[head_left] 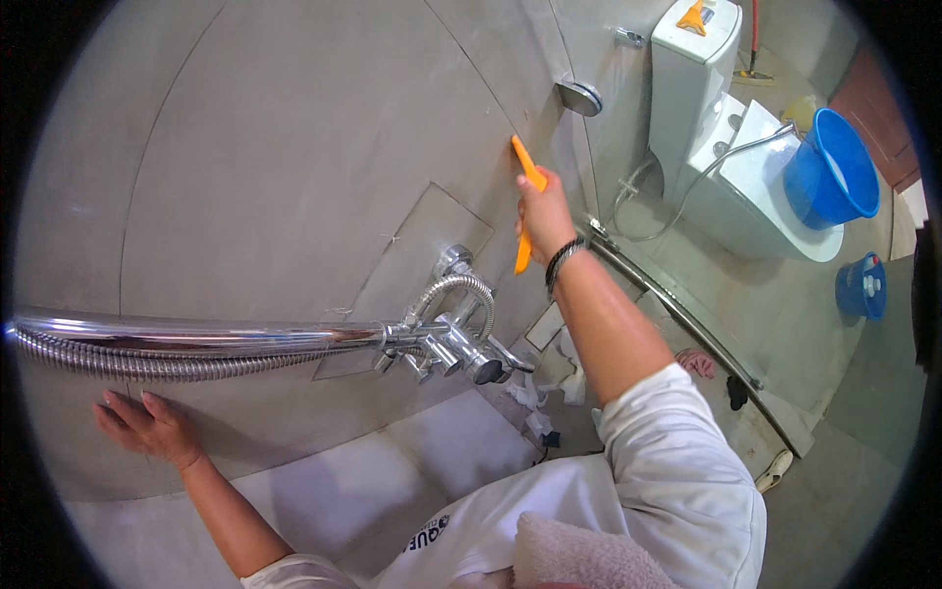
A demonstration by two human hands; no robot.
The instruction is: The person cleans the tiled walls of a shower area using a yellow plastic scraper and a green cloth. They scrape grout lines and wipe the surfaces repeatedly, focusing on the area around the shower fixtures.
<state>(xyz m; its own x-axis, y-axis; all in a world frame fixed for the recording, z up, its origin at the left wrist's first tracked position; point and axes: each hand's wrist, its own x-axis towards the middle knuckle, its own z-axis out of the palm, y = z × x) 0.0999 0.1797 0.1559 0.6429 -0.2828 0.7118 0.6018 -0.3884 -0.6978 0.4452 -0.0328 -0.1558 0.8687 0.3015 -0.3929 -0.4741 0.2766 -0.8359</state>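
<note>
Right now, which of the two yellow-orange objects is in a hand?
The long, slim yellow-orange tool, gripped in the right hand; the other, a shorter, broader yellow-orange piece, lies on the white boxy toilet tank.

A large blue bucket (pixel 812 182) is resting on the white toilet (pixel 738 204), and a smaller blue pail (pixel 856 291) is standing near it.

I report my bare left hand (pixel 157 432) extended to the left, fingers parted, the bare left forearm (pixel 231 512) slanting outward. I find my bare right hand (pixel 547 214) curled into a grip, the bare right forearm (pixel 610 322) reaching forward.
</note>
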